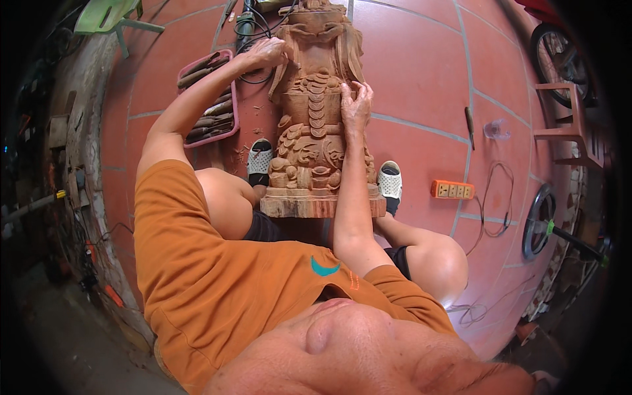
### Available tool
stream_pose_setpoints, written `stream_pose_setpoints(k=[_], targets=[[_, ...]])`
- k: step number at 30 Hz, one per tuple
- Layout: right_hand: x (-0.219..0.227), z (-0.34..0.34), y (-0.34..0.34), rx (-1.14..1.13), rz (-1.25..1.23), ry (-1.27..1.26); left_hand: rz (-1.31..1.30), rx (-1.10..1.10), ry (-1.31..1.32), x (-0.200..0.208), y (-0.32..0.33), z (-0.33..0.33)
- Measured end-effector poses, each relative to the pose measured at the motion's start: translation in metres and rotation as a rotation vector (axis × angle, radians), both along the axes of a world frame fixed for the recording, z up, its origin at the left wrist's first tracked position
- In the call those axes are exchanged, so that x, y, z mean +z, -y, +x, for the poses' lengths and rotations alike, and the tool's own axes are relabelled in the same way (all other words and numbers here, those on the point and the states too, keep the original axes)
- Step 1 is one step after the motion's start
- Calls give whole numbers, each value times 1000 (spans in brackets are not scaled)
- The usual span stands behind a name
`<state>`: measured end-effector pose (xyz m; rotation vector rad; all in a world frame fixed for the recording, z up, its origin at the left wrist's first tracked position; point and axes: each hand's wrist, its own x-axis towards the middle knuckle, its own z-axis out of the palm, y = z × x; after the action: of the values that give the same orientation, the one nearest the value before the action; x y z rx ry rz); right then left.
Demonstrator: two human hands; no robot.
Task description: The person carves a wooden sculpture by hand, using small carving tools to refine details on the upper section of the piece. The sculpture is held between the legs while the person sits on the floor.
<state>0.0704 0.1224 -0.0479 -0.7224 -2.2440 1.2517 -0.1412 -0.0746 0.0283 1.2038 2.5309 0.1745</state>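
Left hand (266, 52) is at the upper left edge of the wooden carving (316, 141), fingers bent in against the wood; whether it pinches something small, cannot tell. Right hand (357, 105) rests along the carving's right edge, fingers loosely curved, not clenched, no tool visible in it. Carving is between the person's legs, base (322, 205) nearest the body, top end running away and cut by the upper frame edge (flat or propped, cannot tell from this angle).

Progress: visible front looks well along, by my judgement. Deep relief already cut: overlapping coin-like discs (316, 112) down the middle, rounded lumps and scrolls lower down, long folds at both sides higher up. Base front shows plain striped grain. Surface all bare brown wood, no paint or gloss seen, so any smoothing or finishing probably remains; back and underside hidden, can't judge those.

Around it: pink tray (236, 108) of long wood-handled tools (214, 123) on the left, partly behind the left forearm, with shavings (241, 155) on the floor near it, which suggests cutting work here. Green power tool (245, 27) with dark cable lies beside the carving's top. Right side: loose dark tool (469, 127), clear cup (497, 129), orange power strip (453, 190), all apart from the carving.
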Motion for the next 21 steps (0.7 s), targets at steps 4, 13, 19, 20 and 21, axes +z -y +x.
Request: stream_pose_setpoints(k=[4, 13, 19, 20, 21], targets=[[-1, 0, -3, -3, -5, 4, 99, 62, 1, -4, 1, -17], [5, 1, 1, 9, -22, 2, 119, 97, -335, -24, 4, -17], [1, 1, -2, -21, 4, -5, 219, 36, -182, -34, 16, 15], [1, 0, -2, -17, 10, -11, 266, 15, -150, -34, 20, 14], [1, 0, -2, -15, 17, -17, 251, -16, -149, -33, 20, 10]])
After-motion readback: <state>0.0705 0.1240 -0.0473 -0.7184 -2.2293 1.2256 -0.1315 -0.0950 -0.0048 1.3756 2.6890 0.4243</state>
